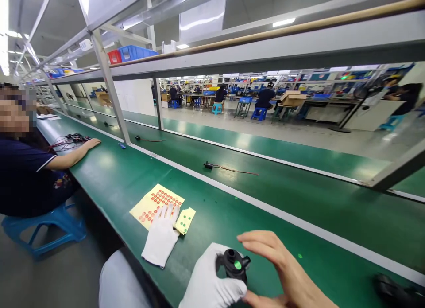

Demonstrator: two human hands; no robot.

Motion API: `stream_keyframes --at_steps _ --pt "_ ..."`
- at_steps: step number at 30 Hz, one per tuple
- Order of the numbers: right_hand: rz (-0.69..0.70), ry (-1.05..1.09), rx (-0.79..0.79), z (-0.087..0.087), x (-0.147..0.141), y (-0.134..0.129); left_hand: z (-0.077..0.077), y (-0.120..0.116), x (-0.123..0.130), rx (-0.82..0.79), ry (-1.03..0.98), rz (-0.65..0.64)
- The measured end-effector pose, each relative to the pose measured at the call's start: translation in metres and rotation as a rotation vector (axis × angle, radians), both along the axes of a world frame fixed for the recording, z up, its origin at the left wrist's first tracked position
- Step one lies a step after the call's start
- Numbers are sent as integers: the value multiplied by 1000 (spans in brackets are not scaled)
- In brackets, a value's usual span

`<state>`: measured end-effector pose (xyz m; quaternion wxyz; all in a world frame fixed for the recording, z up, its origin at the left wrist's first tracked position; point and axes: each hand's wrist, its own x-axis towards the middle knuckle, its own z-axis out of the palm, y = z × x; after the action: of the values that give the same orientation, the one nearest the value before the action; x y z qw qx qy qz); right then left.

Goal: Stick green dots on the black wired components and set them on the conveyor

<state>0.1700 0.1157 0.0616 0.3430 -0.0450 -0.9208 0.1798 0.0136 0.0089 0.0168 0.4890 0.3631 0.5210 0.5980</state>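
Observation:
My left hand (212, 279), in a white glove, grips a black round part (234, 266) with a short spout on top and a green round sticker. To its right, my bare right hand (279, 266) has its fingers apart, its thumb low near the gloved thumb. A flat white glove (161, 239) lies on the green bench (199, 206), partly over a yellow sheet (136, 210) of red round stickers. Beside that glove is a smaller yellow piece (185, 220) with green dots.
Behind a white strip (252, 206), a black part (208, 165) with red wire lies on the green surface. A dark object (395, 290) sits at lower right. A co-worker's hand (92, 143) rests left, near black cables (71, 139). A metal post (111, 91) rises there.

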Motion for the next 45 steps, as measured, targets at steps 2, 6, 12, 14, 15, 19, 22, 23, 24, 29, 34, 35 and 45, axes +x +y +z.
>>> stream_keyframes --at_steps 2,6,12,14,15,19,22,23,24,29,34,35,45 --pt "-37 25 60 -2 3 -2 -8 2 4 -44 21 91" --pt "-60 58 157 -10 6 -6 -9 6 12 -76 -15 127" --pt "-58 -2 191 -10 8 -4 1 9 13 -113 -30 -39" --pt "-47 -16 180 -8 8 -4 2 8 12 -129 -32 -63" --pt "-35 -22 178 -6 8 -4 3 8 12 -136 -33 -67" --pt "11 -59 222 0 11 -2 1 9 16 -175 -17 -78" --pt "24 -70 272 3 12 -1 -3 12 20 -171 -8 -91" --pt "34 -67 272 4 12 -1 -4 13 21 -165 -7 -94" --pt "44 -61 259 4 11 -1 -6 13 21 -162 -3 -90" --pt "-16 -105 -67 -1 6 -5 -8 4 9 -12 -58 -186" --pt "-157 -284 -493 -10 3 -7 -15 4 18 40 -436 -222" --pt "-169 -312 -571 -9 3 -6 -20 6 23 53 -541 -226" --pt "-140 -399 -896 3 2 -2 -39 13 43 -192 -1412 -204"
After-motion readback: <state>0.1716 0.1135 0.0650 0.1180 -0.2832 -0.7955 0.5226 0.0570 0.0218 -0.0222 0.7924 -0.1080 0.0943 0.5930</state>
